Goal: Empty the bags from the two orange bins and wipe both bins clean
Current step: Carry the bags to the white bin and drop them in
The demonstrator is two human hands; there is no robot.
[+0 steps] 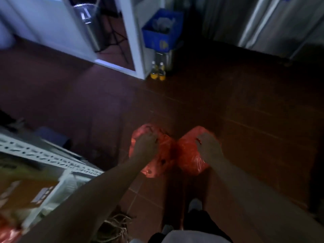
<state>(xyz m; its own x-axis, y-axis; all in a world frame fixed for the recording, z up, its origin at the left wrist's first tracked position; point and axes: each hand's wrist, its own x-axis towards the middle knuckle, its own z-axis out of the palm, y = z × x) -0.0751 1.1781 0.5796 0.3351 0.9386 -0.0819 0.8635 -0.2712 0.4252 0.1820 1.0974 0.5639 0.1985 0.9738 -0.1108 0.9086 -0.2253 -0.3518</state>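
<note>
Two filled orange-red plastic bags hang above the dark tiled floor in front of me. My left hand (146, 142) grips the top of the left bag (157, 162). My right hand (208, 143) grips the top of the right bag (191, 155). The two bags touch each other between my arms. No orange bin shows in this blurred, dim view.
A white perforated metal shelf (43, 155) with a cardboard box (22, 192) stands at my left. Ahead are a white door frame (129, 41), a blue crate (161, 30) on a stand, and two yellow bottles (157, 71) on the floor. My feet (194, 206) are below.
</note>
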